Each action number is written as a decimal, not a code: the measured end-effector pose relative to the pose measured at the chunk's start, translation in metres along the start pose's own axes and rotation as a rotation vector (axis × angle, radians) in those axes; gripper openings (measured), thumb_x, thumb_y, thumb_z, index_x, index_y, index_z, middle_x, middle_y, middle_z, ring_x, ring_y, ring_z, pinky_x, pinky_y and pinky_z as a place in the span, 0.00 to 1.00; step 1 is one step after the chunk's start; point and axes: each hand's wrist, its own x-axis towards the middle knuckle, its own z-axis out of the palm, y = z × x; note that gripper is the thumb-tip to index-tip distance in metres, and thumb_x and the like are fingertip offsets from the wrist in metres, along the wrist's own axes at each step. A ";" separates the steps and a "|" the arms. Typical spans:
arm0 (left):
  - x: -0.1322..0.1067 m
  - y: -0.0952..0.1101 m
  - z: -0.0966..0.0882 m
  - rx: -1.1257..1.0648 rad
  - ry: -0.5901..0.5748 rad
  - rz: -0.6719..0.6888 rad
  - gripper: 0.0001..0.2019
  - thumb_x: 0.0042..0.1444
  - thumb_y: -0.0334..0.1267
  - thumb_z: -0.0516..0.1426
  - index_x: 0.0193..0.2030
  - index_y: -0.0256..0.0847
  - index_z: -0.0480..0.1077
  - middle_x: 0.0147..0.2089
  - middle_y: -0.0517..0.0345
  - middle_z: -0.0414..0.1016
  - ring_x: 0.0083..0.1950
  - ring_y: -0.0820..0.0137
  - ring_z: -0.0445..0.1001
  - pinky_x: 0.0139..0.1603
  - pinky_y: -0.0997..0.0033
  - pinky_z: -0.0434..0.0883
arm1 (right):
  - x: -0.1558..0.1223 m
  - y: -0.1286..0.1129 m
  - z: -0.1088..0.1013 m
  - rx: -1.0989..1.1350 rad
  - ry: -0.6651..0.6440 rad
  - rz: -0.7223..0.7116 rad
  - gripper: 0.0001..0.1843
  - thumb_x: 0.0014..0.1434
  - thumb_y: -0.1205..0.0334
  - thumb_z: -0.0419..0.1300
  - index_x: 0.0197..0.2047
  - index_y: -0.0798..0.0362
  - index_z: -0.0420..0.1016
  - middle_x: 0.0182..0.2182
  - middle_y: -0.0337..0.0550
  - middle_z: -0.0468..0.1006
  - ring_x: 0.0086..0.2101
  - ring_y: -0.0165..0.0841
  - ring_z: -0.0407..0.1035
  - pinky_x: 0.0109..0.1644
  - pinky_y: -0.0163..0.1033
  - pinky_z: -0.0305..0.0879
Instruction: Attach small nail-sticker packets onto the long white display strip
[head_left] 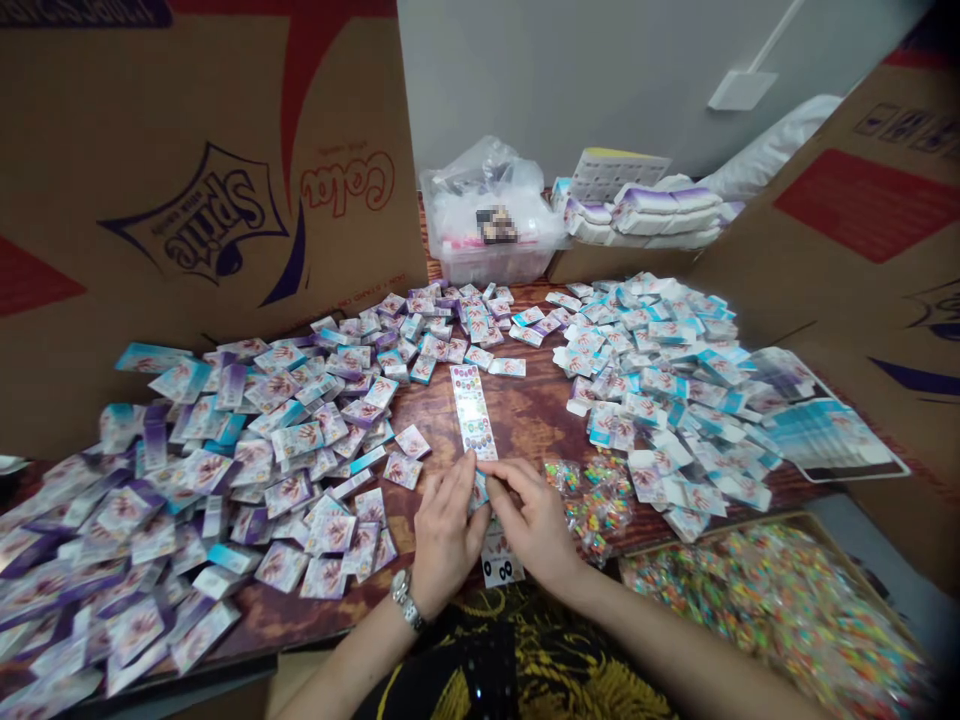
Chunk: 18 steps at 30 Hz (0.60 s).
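Note:
My left hand (448,530), with a metal wristwatch (405,598) on its wrist, and my right hand (532,515) pinch a small teal-and-white packet (478,493) between their fingertips. A long, narrow sticker strip (473,412) with colourful round designs lies on the wooden table (525,420), its lower end at my fingers. Purple-and-white packets (247,480) spread in a large heap to the left of my hands. Teal-and-white packets (645,390) form another heap to the right. A clear bag of colourful small pieces (592,505) sits beside my right hand.
A tray of multicoloured small pieces (765,610) sits at the front right. Printed sheets (825,430) lie beyond it. Cardboard panels (187,170) stand at both sides. A plastic bin with a bag (487,215) and white packages (637,215) stand at the back.

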 end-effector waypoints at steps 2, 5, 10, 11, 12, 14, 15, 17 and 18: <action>0.001 0.000 -0.001 0.003 -0.003 -0.027 0.33 0.58 0.29 0.51 0.68 0.41 0.42 0.61 0.45 0.63 0.58 0.60 0.64 0.56 0.57 0.66 | -0.006 -0.001 0.003 -0.060 0.017 -0.098 0.17 0.62 0.69 0.50 0.53 0.50 0.69 0.44 0.46 0.74 0.45 0.35 0.67 0.49 0.42 0.65; 0.001 0.000 0.001 0.003 -0.004 -0.036 0.34 0.57 0.27 0.50 0.68 0.42 0.39 0.62 0.46 0.61 0.59 0.60 0.62 0.55 0.57 0.66 | -0.015 0.001 0.008 -0.133 0.037 -0.259 0.20 0.62 0.71 0.49 0.56 0.52 0.64 0.44 0.48 0.74 0.45 0.36 0.66 0.50 0.44 0.65; 0.001 -0.008 -0.010 0.094 -0.055 0.032 0.34 0.57 0.29 0.51 0.68 0.40 0.40 0.59 0.45 0.65 0.55 0.59 0.64 0.52 0.60 0.68 | -0.006 0.015 0.003 -0.092 -0.155 -0.200 0.17 0.64 0.66 0.48 0.56 0.51 0.63 0.46 0.47 0.74 0.47 0.35 0.67 0.50 0.44 0.66; 0.003 -0.013 -0.019 0.141 -0.070 0.057 0.33 0.58 0.31 0.51 0.68 0.39 0.41 0.56 0.45 0.68 0.52 0.59 0.66 0.49 0.60 0.69 | 0.001 0.021 -0.002 -0.088 -0.232 -0.176 0.16 0.65 0.64 0.47 0.56 0.50 0.63 0.47 0.46 0.74 0.48 0.34 0.67 0.50 0.43 0.66; 0.006 -0.021 -0.031 0.204 -0.073 0.074 0.33 0.58 0.33 0.52 0.68 0.37 0.43 0.52 0.45 0.71 0.49 0.59 0.67 0.46 0.61 0.70 | 0.011 0.028 -0.007 -0.106 -0.308 -0.170 0.16 0.66 0.62 0.47 0.56 0.50 0.63 0.49 0.46 0.73 0.49 0.34 0.67 0.51 0.43 0.66; 0.016 -0.043 -0.064 0.390 -0.012 0.036 0.31 0.57 0.37 0.54 0.66 0.35 0.49 0.44 0.45 0.74 0.43 0.58 0.69 0.42 0.62 0.70 | 0.033 0.046 -0.019 -0.253 -0.398 -0.204 0.21 0.65 0.57 0.49 0.59 0.50 0.60 0.55 0.48 0.68 0.55 0.37 0.62 0.57 0.46 0.61; 0.023 -0.055 -0.083 0.509 0.054 -0.021 0.30 0.57 0.40 0.55 0.65 0.34 0.53 0.42 0.45 0.74 0.42 0.57 0.69 0.41 0.60 0.70 | 0.044 0.056 -0.024 -0.363 -0.438 -0.240 0.25 0.63 0.54 0.51 0.62 0.52 0.57 0.59 0.51 0.63 0.58 0.40 0.57 0.60 0.50 0.56; 0.038 -0.080 -0.123 0.710 0.109 -0.172 0.32 0.56 0.45 0.54 0.64 0.31 0.54 0.43 0.41 0.74 0.46 0.51 0.68 0.42 0.54 0.68 | 0.064 0.075 -0.028 -0.566 -0.547 -0.298 0.37 0.58 0.46 0.56 0.65 0.53 0.52 0.64 0.54 0.53 0.62 0.47 0.48 0.62 0.56 0.48; 0.045 -0.090 -0.140 0.768 0.144 -0.238 0.32 0.57 0.46 0.53 0.64 0.30 0.53 0.46 0.40 0.73 0.48 0.48 0.67 0.43 0.51 0.68 | 0.071 0.084 -0.027 -0.631 -0.613 -0.326 0.43 0.54 0.43 0.58 0.66 0.54 0.49 0.65 0.55 0.49 0.63 0.50 0.44 0.63 0.57 0.45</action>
